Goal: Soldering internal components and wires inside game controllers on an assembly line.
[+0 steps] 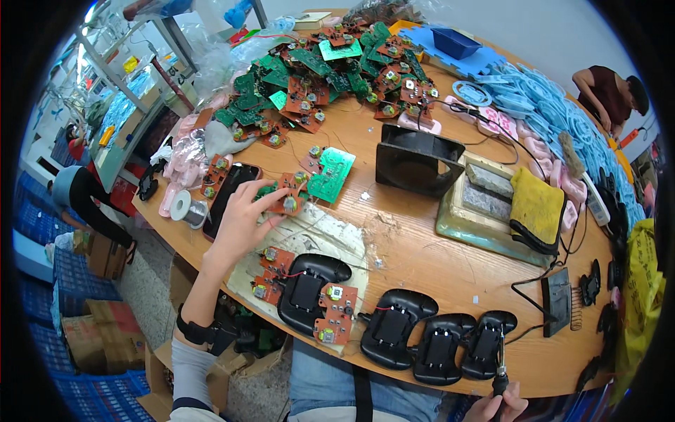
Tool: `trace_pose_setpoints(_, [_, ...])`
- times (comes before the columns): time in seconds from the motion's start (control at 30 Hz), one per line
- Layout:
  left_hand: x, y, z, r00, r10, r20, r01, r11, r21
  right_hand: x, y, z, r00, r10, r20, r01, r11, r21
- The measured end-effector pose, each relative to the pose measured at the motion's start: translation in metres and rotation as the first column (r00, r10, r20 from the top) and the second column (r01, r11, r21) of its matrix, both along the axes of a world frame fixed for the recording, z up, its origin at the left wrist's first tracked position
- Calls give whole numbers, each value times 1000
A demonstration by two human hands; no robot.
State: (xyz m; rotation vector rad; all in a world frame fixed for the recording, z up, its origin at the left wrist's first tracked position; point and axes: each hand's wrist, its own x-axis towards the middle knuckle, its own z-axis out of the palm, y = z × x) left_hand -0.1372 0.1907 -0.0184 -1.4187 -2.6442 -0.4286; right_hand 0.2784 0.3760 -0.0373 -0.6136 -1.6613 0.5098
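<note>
My left hand (242, 216) reaches over the table's left part, thumb and fingers closed around a brown circuit board (290, 202). A green circuit board (332, 174) lies just beyond it. At the lower right, my right hand (498, 406) grips a soldering iron (500, 376) by its dark handle, its metal tip over the rightmost black game controller shell (485, 344). More black shells (399, 328) stand in a row along the near edge. The leftmost shell (309, 288) rests on a pale worn mat (337, 235), with brown boards (336, 313) at its sides.
Green and brown boards (309, 77) form a heap at the back. A solder spool (188, 209) and a phone (228, 193) lie left. A black fan frame (416, 162), a tray with a yellow cloth (538, 207) and blue plastic parts (541, 98) occupy the right. Other people are farther off.
</note>
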Motion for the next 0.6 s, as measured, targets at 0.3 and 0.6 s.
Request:
trace_pose_setpoints(0.3, [-35, 1, -12, 811, -81, 579, -291, 804, 519, 14, 3, -15, 995, 100, -28, -104, 967, -234])
trace_pose_setpoints(0.6, [-69, 6, -19, 777, -26, 629, -458, 662, 594, 12, 5, -11, 988, 138, -68, -148, 973, -178])
